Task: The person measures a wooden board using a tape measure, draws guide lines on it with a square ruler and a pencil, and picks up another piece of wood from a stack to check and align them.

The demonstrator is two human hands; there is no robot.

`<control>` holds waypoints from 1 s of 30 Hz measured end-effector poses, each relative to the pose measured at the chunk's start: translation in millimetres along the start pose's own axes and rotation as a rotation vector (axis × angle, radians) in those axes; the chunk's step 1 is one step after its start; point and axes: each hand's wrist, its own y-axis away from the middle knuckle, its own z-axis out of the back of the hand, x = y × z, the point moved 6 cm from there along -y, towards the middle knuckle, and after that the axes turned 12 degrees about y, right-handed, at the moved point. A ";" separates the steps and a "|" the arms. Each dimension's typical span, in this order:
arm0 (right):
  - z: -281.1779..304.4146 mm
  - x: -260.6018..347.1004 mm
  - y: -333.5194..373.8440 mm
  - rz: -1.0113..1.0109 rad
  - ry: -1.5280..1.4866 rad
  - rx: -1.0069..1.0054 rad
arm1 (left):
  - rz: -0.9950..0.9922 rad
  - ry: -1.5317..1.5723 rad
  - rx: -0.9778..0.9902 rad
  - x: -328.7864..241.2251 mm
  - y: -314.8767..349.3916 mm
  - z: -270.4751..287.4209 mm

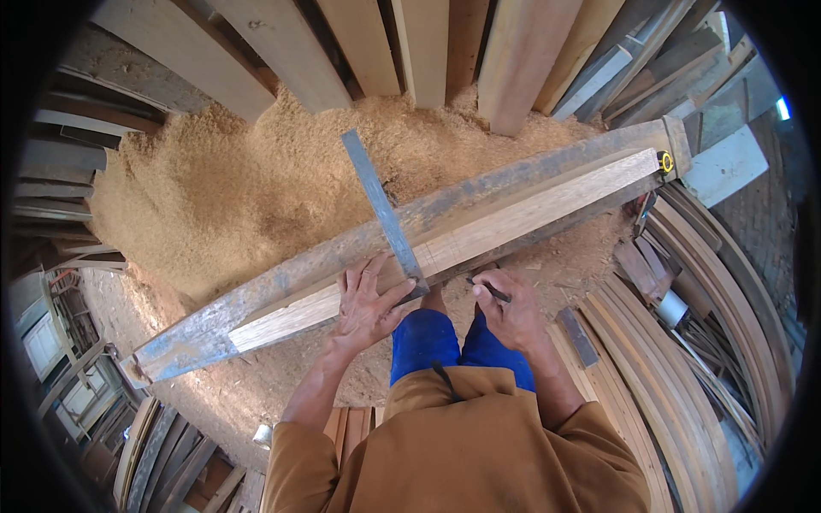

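A pale wooden beam [530,211] lies slantwise on a worn, blue-grey stained plank [295,274], rising to the right. Across it rests a grey metal try square [376,192], its long blade reaching past the far side. My left hand [366,299] presses the square against the near edge with its thumb, the other fingers lying over the beam. Faint lines cross the wood just right of the blade. In my right hand [511,309], held near the beam's close side, is a slim dark pencil [496,291], apart from the wood. A yellow-and-black tape measure [664,162] sits at the beam's right end.
Sawdust [205,188] is heaped behind the plank. Upright boards [359,47] lean along the far side. Stacked long planks [650,376] fill the right, with a small dark block [577,338] on them. A can [262,435] stands on the ground at lower left.
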 end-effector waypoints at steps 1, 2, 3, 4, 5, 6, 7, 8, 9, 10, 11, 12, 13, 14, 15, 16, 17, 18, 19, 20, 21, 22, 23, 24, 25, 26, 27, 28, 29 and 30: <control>0.0 1.1 -0.9 0.014 -0.010 -0.007 | 0.000 0.018 -0.013 0.3 1.2 2.1; -0.5 2.1 -2.0 0.015 -0.012 -0.006 | 0.002 0.017 -0.013 0.6 1.7 2.7; -1.4 4.5 -3.6 0.036 -0.028 -0.002 | 0.009 0.001 -0.002 1.3 1.7 2.0; -2.1 7.0 -4.7 0.057 -0.043 0.001 | 0.015 -0.015 0.008 1.9 1.5 1.4; -1.9 8.9 -5.4 0.058 -0.043 0.002 | 0.016 -0.015 0.007 2.2 1.4 2.0; -2.1 10.4 -5.9 0.048 -0.059 0.007 | 0.021 0.014 0.018 2.1 1.2 2.9; -2.5 10.8 -6.3 0.039 -0.074 0.011 | 0.025 0.042 0.028 2.0 0.8 3.5; -3.3 10.6 -6.5 0.039 -0.074 0.012 | 0.026 0.042 0.028 1.7 0.0 3.8; -3.2 10.8 -6.7 0.047 -0.085 -0.010 | 0.018 0.025 0.036 0.6 -1.0 3.1; -2.7 11.3 -7.0 0.056 -0.095 -0.033 | 0.009 0.008 0.044 -0.7 -2.4 2.3; -2.5 11.9 -7.4 0.056 -0.094 -0.032 | 0.010 0.008 0.044 -1.5 -4.5 2.1; -1.5 12.7 -8.0 0.043 -0.109 -0.029 | 0.003 0.011 0.049 -3.1 -6.7 1.8; -0.3 13.8 -8.6 0.030 -0.123 -0.027 | -0.004 0.014 0.054 -4.4 -9.0 0.8; 0.7 16.3 -9.6 0.031 -0.123 -0.025 | -0.003 0.015 0.053 -4.8 -12.0 -0.8; 2.9 18.5 -10.9 0.024 -0.136 -0.039 | -0.019 0.023 0.046 -6.2 -15.7 -3.1; 4.6 20.0 -12.1 0.016 -0.149 -0.053 | -0.036 0.031 0.039 -7.1 -17.4 -4.6; 5.0 21.5 -13.0 0.017 -0.147 -0.052 | -0.036 0.033 0.038 -6.3 -17.2 -5.8; 6.6 23.4 -13.8 0.033 -0.150 -0.074 | -0.034 0.025 0.030 -5.6 -17.2 -6.3; 8.0 24.8 -14.4 0.049 -0.153 -0.095 | -0.032 0.018 0.022 -5.2 -17.1 -6.4; 7.5 24.6 -14.8 0.050 -0.153 -0.094 | -0.031 0.018 0.021 -5.2 -17.1 -6.7; 7.5 24.0 -15.4 0.050 -0.179 -0.107 | -0.025 0.016 0.033 -5.4 -18.4 -6.5; 7.6 23.8 -16.0 0.049 -0.205 -0.121 | -0.019 0.013 0.046 -5.3 -19.3 -6.6; 7.7 25.6 -16.6 0.050 -0.205 -0.120 | -0.018 0.013 0.045 -5.1 -19.6 -6.3; 8.8 28.2 -17.2 0.046 -0.198 -0.116 | -0.028 0.012 0.032 -5.8 -19.6 -5.3; 9.1 29.9 -17.8 0.041 -0.190 -0.112 | -0.037 0.012 0.018 -6.7 -19.9 -4.3; 8.8 30.6 -18.6 0.042 -0.191 -0.111 | -0.035 0.011 0.018 -7.4 -20.4 -4.2; 9.2 31.6 -19.5 0.053 -0.177 -0.117 | -0.040 0.006 0.013 -9.2 -21.8 -3.8; 9.6 32.7 -20.0 0.065 -0.163 -0.122 | -0.044 0.000 0.009 -10.5 -22.6 -3.3; 9.6 33.4 -20.2 0.064 -0.162 -0.122 | -0.044 0.001 0.009 -10.8 -22.8 -3.1; 9.2 33.5 -20.4 0.052 -0.158 -0.115 | -0.047 -0.004 0.004 -11.2 -22.9 -2.6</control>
